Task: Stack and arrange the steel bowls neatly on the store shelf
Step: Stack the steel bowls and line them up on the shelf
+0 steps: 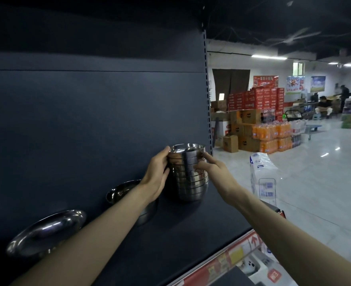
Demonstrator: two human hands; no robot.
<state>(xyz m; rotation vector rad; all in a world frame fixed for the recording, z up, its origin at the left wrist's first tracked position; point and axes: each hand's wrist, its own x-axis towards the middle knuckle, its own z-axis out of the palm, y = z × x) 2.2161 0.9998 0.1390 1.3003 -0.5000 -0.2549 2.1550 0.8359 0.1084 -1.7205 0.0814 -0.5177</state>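
Observation:
A tall stack of several nested steel bowls (188,174) stands at the back right of the dark shelf board (187,228). My left hand (157,176) presses against the stack's left side near the top. My right hand (213,167) touches its right side, fingers on the upper rims. A single steel bowl (118,191) sits to the left of the stack, partly hidden by my left forearm. Another wide steel bowl (46,232) lies farther left near the shelf front.
The shelf's dark back panel (87,110) rises behind the bowls, and a slotted upright (208,100) marks its right end. A red price strip (232,254) runs along the front edge. Wrapped packs (261,172) stand beyond the shelf end. Boxes and drink crates (259,124) fill the open floor's far side.

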